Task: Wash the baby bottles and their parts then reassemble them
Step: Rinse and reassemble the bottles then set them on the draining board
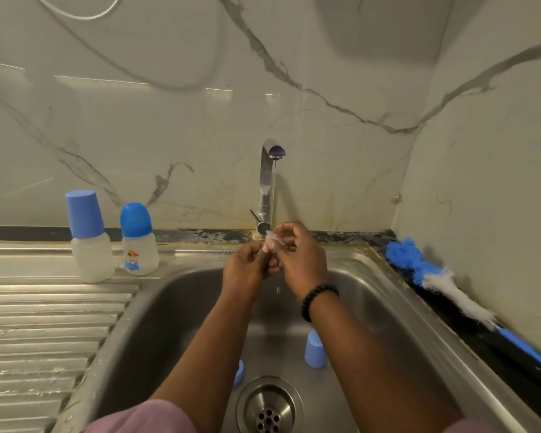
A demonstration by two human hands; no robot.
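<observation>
Over the steel sink (372,276), under the tap (267,185), both my hands pinch a small clear teat (271,236). My left hand (247,267) holds its lower side and my right hand (300,254) holds it from the right; water runs from the spout onto it. Two assembled baby bottles stand on the left ledge: one with a tall blue cap (89,239), one with a rounded blue cap and a cartoon print (139,242). A light blue cap (315,350) stands in the basin, and a blue ring (238,371) lies partly hidden behind my left forearm.
A ribbed draining board (44,332) lies to the left of the basin. A blue and white bottle brush (444,282) rests along the right counter edge against the wall. The drain (269,407) sits at the basin's near middle.
</observation>
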